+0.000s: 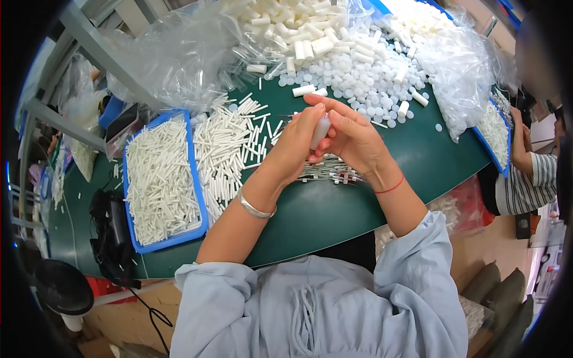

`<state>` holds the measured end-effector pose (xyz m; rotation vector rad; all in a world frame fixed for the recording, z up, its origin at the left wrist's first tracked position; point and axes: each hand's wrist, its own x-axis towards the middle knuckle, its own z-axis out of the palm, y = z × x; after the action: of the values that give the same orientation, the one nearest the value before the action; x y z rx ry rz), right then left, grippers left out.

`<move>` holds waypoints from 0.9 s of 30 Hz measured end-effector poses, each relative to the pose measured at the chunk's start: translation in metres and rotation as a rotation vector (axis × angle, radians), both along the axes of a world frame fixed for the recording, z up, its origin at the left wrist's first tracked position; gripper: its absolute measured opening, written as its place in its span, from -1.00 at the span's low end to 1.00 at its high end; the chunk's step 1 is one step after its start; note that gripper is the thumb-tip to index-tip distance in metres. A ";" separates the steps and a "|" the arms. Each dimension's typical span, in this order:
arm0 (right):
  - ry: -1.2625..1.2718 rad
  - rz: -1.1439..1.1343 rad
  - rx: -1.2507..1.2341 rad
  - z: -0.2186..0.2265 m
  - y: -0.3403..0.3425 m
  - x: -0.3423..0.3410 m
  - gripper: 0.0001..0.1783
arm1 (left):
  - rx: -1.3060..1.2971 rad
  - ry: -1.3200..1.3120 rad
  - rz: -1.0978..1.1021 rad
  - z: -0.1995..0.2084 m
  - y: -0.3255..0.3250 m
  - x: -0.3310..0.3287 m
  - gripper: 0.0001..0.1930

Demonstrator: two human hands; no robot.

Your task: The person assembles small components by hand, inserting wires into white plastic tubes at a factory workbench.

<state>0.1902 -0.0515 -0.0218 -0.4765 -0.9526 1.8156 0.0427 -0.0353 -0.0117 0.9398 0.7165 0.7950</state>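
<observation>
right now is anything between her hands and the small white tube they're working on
Nothing visible. The left hand and right hand both grip the small white tube directly, held up above the green table, away from the loose white sticks.

1. A pale blue long-sleeved garment (316,310) is worn, its sleeves pushed up above the elbows.
2. A silver bangle (253,207) is worn on the left wrist.
3. A thin red string (391,187) is tied round the right wrist.

Clear plastic bags (179,56) of white parts lie crumpled along the table's far edge.
</observation>
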 end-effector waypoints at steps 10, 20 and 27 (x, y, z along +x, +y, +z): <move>-0.992 -0.454 0.864 0.032 -0.037 0.013 -0.13 | -0.030 -0.234 -0.112 0.020 -0.007 -0.004 -0.50; -1.464 -0.660 0.981 0.011 -0.140 0.043 -0.20 | -0.318 -0.179 -0.329 -0.041 -0.083 0.061 -0.37; -1.411 -0.917 0.485 -0.064 -0.257 0.065 -0.28 | -0.046 0.324 -0.779 -0.059 -0.137 0.067 -0.43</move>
<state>0.2553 -0.3083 -0.0857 -1.6125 -1.6023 0.1888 0.1099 -0.1723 -0.0706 1.2030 0.5689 -0.0614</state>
